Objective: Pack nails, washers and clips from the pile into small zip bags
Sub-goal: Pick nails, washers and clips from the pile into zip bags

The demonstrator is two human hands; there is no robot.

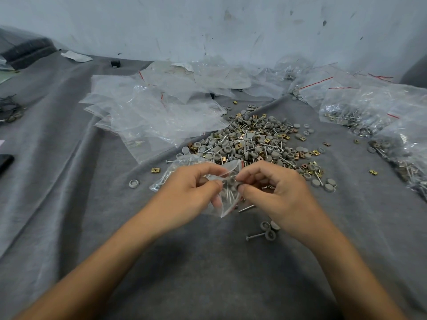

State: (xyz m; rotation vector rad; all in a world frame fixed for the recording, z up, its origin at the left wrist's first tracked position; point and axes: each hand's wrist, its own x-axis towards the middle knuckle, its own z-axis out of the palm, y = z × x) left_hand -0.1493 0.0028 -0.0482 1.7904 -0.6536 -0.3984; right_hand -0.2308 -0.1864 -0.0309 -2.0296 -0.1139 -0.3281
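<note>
A small clear zip bag (227,199) with a red strip hangs between my hands, with nails and grey washers showing inside it. My left hand (188,188) pinches its left side. My right hand (271,190) pinches its mouth from the right. Just beyond my hands lies the pile (256,142) of grey washers, silver nails and brass clips on the grey cloth. A second small bag (175,170) with nails lies flat behind my left hand.
Empty zip bags (147,112) are heaped at the back left of the pile. Filled bags (369,114) lie along the right. Loose washers and a nail (265,230) sit near my right wrist, and a single washer (133,183) lies at the left. A dark phone (4,161) is at the left edge.
</note>
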